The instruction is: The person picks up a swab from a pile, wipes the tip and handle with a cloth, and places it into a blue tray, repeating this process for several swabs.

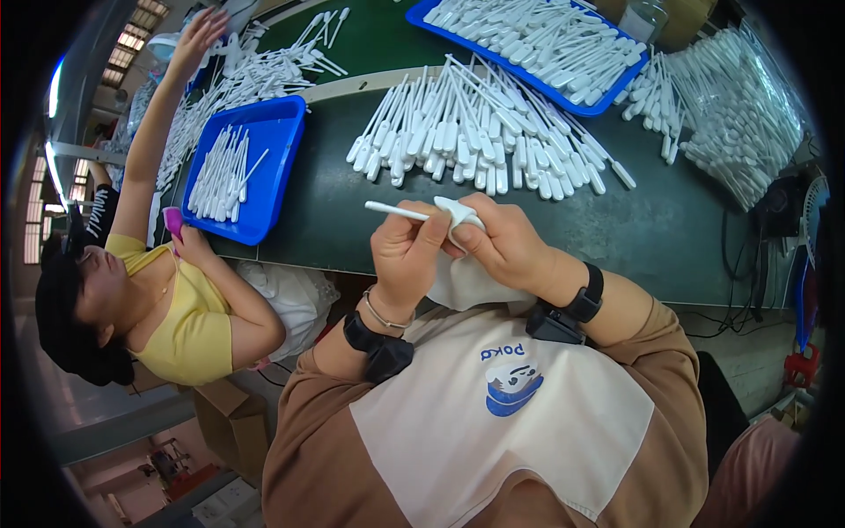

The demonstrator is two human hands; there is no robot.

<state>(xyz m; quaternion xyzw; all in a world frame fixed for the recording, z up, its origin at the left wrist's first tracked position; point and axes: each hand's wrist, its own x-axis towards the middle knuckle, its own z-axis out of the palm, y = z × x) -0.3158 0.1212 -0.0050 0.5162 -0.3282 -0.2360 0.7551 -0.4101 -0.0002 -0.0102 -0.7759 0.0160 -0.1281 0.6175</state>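
Observation:
In front of my chest, my left hand (403,255) is closed on a white plastic stick (387,209), whose thin end points left. My right hand (510,242) pinches a white cloth (451,209) around the stick's other end, which the cloth hides. More of the cloth hangs below my fingers. Just beyond my hands, a fanned pile of white sticks (466,132) with wide, rounded ends lies on the dark green table (634,242).
A blue tray (293,128) of sticks stands at left, another blue tray (588,109) at the back. At right is a clear bag (744,119) full of sticks. A co-worker in yellow (189,321) sits at left, one arm reaching over loose sticks (255,75).

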